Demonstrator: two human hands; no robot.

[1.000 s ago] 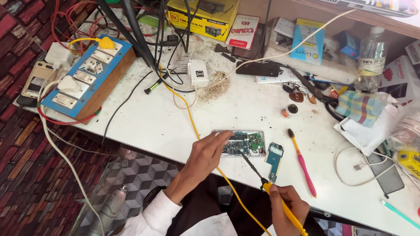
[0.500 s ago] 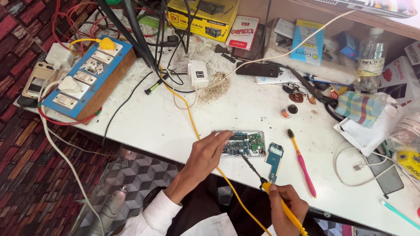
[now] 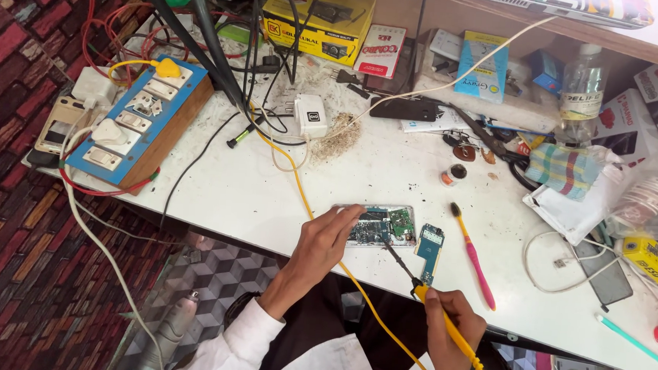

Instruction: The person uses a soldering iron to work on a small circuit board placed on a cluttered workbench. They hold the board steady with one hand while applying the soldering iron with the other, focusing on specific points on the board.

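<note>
An opened phone (image 3: 382,225) with its green circuit board exposed lies on the white table (image 3: 360,164). My left hand (image 3: 327,241) rests on the phone's left end and holds it down. My right hand (image 3: 453,327) grips a yellow-handled soldering iron (image 3: 434,307); its dark tip touches the phone's board. A yellow cord runs from the iron across the table. A small blue circuit board (image 3: 430,250) lies just right of the phone.
A pink toothbrush (image 3: 475,259) lies right of the small board. A blue switch board (image 3: 141,122) sits at the table's left end. Boxes, a plastic bottle (image 3: 580,89), a checked cloth (image 3: 562,169), a solder spool (image 3: 453,173) and cables crowd the back and right.
</note>
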